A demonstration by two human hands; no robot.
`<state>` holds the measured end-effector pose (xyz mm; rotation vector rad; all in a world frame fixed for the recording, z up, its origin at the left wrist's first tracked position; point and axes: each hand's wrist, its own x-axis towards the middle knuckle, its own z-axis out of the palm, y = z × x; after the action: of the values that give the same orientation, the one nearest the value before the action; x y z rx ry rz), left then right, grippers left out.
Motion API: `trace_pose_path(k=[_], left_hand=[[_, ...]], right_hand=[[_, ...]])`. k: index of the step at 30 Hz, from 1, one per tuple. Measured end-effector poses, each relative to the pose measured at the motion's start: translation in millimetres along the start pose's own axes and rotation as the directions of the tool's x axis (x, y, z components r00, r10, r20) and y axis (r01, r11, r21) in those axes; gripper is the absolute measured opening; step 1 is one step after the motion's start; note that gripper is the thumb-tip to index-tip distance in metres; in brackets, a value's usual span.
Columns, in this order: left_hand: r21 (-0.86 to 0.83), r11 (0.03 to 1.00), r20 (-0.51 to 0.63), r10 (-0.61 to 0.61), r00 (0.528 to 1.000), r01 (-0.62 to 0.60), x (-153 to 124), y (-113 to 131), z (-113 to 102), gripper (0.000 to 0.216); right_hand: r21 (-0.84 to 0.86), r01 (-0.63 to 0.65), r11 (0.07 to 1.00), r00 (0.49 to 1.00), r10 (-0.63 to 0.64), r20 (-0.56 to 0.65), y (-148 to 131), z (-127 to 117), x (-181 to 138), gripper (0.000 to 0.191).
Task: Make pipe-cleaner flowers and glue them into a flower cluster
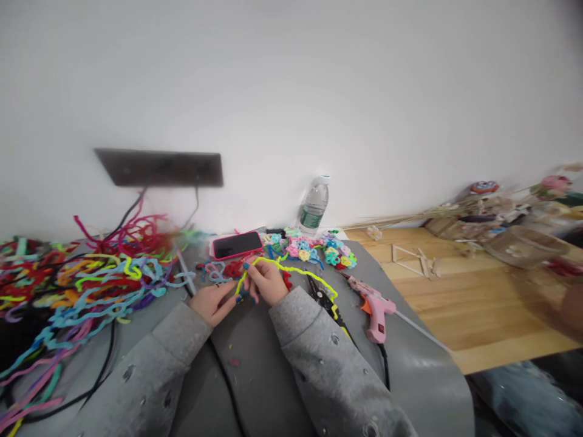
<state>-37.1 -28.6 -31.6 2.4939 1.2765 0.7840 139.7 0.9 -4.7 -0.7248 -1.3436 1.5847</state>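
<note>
A yellow pipe cleaner runs between my two hands over the grey table mat. My left hand pinches its lower end with blue-nailed fingertips. Close beside it, my right hand grips the same pipe cleaner higher up, and its long free part trails to the right past my wrist. Just behind the hands lie a phone in a pink-red case and a pink and blue bent pipe cleaner. Black-handled pliers rest right of my right wrist, partly under the yellow strand.
Loose coloured pipe cleaners heap on the left. Pipe-cleaner flowers and a water bottle stand at the back. A pink glue gun with its cord lies right. Wooden sticks sit on the wooden table. Black cables cross the mat.
</note>
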Motion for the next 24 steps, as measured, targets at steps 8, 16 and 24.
trace_pose_path(k=[8,16,24], left_hand=[[0.012,0.998,0.006,-0.064,0.998,0.064,5.1,1.3,-5.1,0.028],[-0.139,0.977,0.151,-0.14,0.978,0.162,7.9,4.1,-23.4,0.033],[-0.428,0.829,0.397,-0.185,0.899,0.36,5.8,0.0,-35.8,0.037]], right_hand=[[0.094,0.005,0.996,1.0,-0.008,0.03,-2.8,1.2,-0.4,0.035],[0.243,0.138,0.96,0.958,-0.066,-0.28,-6.5,-7.3,2.4,0.027],[0.322,0.153,0.934,0.906,-0.003,-0.423,-7.9,-15.4,4.3,0.024]])
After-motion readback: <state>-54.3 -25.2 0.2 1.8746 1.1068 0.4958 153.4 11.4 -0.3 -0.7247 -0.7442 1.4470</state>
